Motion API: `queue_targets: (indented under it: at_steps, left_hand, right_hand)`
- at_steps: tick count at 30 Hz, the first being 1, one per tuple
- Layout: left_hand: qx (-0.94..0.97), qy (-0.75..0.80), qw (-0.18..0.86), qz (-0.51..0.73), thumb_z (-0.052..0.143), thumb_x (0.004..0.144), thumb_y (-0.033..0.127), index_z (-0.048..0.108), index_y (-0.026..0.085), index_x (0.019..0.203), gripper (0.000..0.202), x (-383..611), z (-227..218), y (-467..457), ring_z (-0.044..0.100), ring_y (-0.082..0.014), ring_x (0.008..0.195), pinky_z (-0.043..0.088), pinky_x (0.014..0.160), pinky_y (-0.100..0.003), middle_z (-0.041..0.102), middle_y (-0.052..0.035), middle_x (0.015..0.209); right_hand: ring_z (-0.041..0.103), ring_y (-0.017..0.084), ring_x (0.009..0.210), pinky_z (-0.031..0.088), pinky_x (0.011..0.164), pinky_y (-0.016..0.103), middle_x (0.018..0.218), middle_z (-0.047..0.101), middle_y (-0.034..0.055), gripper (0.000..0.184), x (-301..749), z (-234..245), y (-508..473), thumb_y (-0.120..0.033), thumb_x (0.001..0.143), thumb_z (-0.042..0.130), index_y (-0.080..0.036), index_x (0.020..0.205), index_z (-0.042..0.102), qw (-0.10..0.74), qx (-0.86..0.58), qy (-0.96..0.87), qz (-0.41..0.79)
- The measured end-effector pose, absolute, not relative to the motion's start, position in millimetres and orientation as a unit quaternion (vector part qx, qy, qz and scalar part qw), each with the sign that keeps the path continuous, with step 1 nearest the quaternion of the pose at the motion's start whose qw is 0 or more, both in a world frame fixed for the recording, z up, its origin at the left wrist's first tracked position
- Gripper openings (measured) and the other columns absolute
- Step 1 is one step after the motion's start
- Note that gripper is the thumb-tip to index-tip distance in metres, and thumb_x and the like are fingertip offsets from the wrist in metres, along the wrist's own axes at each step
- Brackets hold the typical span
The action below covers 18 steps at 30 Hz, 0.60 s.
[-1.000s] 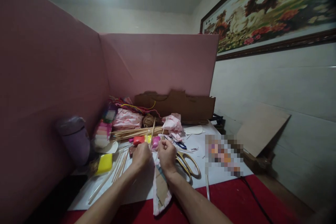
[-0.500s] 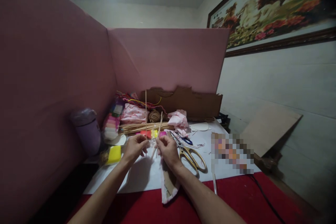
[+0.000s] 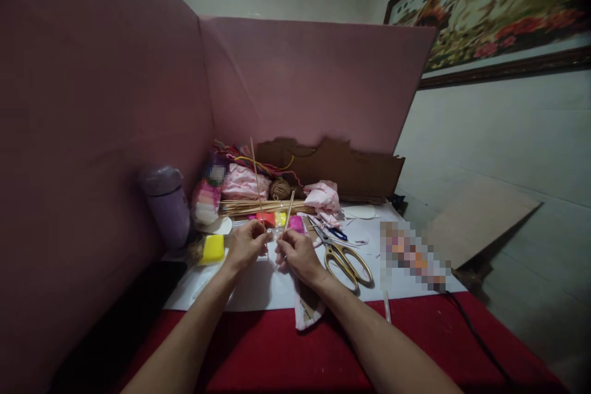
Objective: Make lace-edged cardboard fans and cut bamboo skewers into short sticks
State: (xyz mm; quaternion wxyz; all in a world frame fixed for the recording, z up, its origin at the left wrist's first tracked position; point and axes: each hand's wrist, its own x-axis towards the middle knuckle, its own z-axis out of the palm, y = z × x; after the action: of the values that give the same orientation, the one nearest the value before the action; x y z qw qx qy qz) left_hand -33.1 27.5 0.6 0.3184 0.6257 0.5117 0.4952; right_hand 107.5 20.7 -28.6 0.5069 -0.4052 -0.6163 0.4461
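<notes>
My left hand (image 3: 249, 245) is closed on a long thin wooden stick (image 3: 255, 169) that stands nearly upright, tilted a little to the left. Close beside it, my right hand (image 3: 298, 252) pinches shorter wooden sticks (image 3: 289, 209) leaning to the right; how many is hard to make out. Under my right wrist lies a cardboard piece edged with pale fabric (image 3: 307, 309). Large scissors with gold handles (image 3: 346, 261) rest just right of that hand. Behind both hands lies a bundle of wooden sticks (image 3: 244, 207), with red, yellow and magenta packets (image 3: 265, 219) in front of it.
A purple lidded cup (image 3: 166, 209) and a yellow packet (image 3: 213, 249) stand at the left. Farther back are a ball of brown twine (image 3: 279, 188), pink fabric (image 3: 323, 197) and torn cardboard (image 3: 351, 172). A black cable (image 3: 475, 338) crosses the red cloth (image 3: 249, 351).
The camera view has shifted, so the scene sits higher and slightly right. The left stick now tilts left, and the sticks in my right hand are drawn closer together.
</notes>
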Motion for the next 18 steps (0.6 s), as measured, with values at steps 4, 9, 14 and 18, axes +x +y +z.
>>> queue_targets:
  at_steps: [4,9,14,18]
  left_hand:
    - [0.631,0.482,0.35,0.497,0.064,0.066,0.034,0.049,0.017,0.063,0.023,-29.6,-0.6,26.5,0.057,-0.0124,0.042,0.045,0.041,-0.022,0.055,0.0038,0.048]
    - [0.646,0.462,0.358,0.491,0.063,0.067,0.034,0.049,0.017,0.061,0.023,-25.1,1.5,22.7,0.056,-0.012,0.042,0.045,0.042,-0.023,0.056,0.0029,0.048]
    - [0.66,0.466,0.338,0.483,0.064,0.065,0.032,0.052,0.017,0.059,0.021,-26.3,0.9,22.8,0.055,-0.0115,0.044,0.045,0.043,-0.022,0.057,0.0015,0.05]
    - [0.667,0.47,0.328,0.476,0.066,0.063,0.03,0.055,0.016,0.059,0.018,-28.7,0.6,24.3,0.054,-0.0114,0.044,0.042,0.041,-0.022,0.059,0.0004,0.052]
  right_hand:
    - [0.051,0.007,0.037,0.041,0.032,0.015,0.052,0.055,-0.0038,0.016,110.9,-27.7,21.8,-0.026,0.079,0.049,-0.016,0.067,0.052,0.521,-0.423,-0.634,0.384]
    - [0.055,0.009,0.045,0.043,0.042,0.018,0.056,0.057,-0.0029,0.016,109.8,-21.1,16.5,-0.024,0.077,0.051,-0.017,0.063,0.054,0.516,-0.39,-0.671,0.363]
    - [0.053,0.009,0.047,0.04,0.045,0.018,0.053,0.056,-0.0034,0.016,109.0,-20.7,14.7,-0.021,0.077,0.052,-0.017,0.062,0.056,0.514,-0.379,-0.686,0.348]
    - [0.052,0.009,0.047,0.04,0.046,0.018,0.052,0.057,-0.0028,0.017,110.3,-24.6,18.9,-0.021,0.077,0.052,-0.016,0.062,0.059,0.509,-0.371,-0.694,0.349]
